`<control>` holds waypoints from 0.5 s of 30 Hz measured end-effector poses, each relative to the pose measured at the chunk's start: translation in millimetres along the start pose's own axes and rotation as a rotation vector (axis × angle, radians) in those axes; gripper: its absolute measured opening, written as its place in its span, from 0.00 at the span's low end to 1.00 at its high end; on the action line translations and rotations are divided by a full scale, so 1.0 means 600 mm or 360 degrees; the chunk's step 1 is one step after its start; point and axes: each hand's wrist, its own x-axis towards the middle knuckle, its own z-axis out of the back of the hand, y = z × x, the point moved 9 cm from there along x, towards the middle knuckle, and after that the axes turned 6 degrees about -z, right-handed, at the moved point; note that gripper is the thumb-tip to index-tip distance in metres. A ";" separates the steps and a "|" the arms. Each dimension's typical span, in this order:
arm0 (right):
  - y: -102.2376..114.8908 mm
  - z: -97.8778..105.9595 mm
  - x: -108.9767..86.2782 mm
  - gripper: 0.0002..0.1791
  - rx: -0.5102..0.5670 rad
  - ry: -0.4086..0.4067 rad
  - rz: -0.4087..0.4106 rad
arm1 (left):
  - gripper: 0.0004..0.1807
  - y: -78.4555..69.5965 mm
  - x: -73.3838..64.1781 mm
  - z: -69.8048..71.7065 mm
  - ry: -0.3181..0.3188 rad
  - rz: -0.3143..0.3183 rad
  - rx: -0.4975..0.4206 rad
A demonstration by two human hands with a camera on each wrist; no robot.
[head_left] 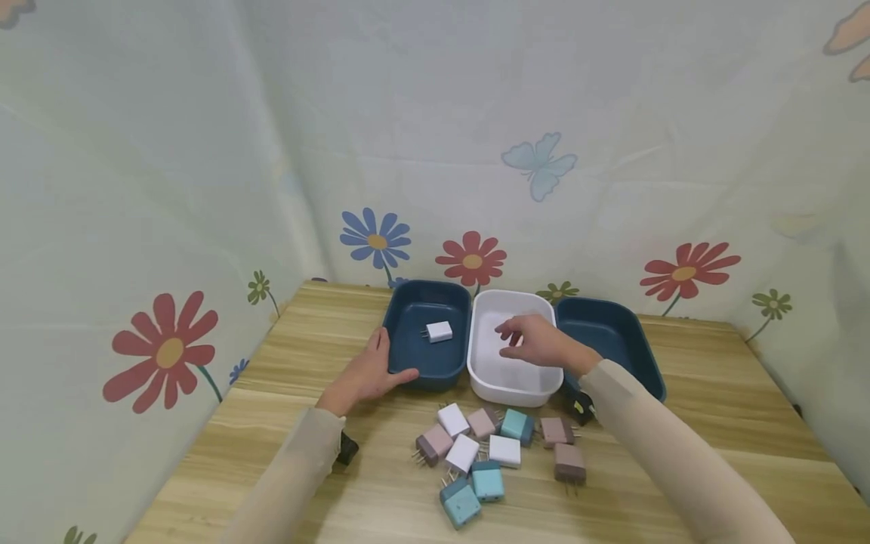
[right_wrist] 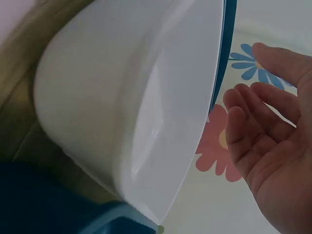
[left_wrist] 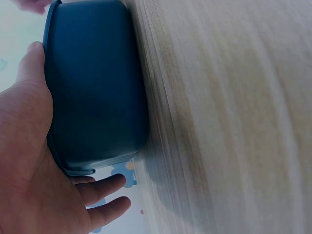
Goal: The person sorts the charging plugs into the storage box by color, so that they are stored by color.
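Left hand (head_left: 368, 372), spread, touches leftmost bin (head_left: 435, 381) near bench (head_left: 285, 370)'s back edge; empty right hand (head_left: 541, 341), half-curled, hovers above white bin (head_left: 510, 392).

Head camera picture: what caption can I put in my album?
Left fingers against a blue tray holding one white plug, right fingers above the white tray.

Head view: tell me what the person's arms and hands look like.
The sleeves are long and pale beige. The left hand and right hand are bare: no gloves or rings show. A small black object shows by each sleeve's end, the right one with a yellowish patch.
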 end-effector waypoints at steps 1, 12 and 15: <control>0.002 0.000 -0.007 0.21 -0.0006 0.0004 0.0016 | 0.63 0.000 0.000 0.001 0.0001 0.0004 -0.0003; 0.031 -0.010 -0.080 0.21 -0.0031 0.0072 0.0168 | 0.63 -0.003 -0.001 0.004 0.0013 0.0015 0.0013; 0.035 -0.015 -0.095 0.21 -0.0046 0.0077 0.0188 | 0.63 -0.002 -0.001 0.004 0.0017 0.0016 0.0015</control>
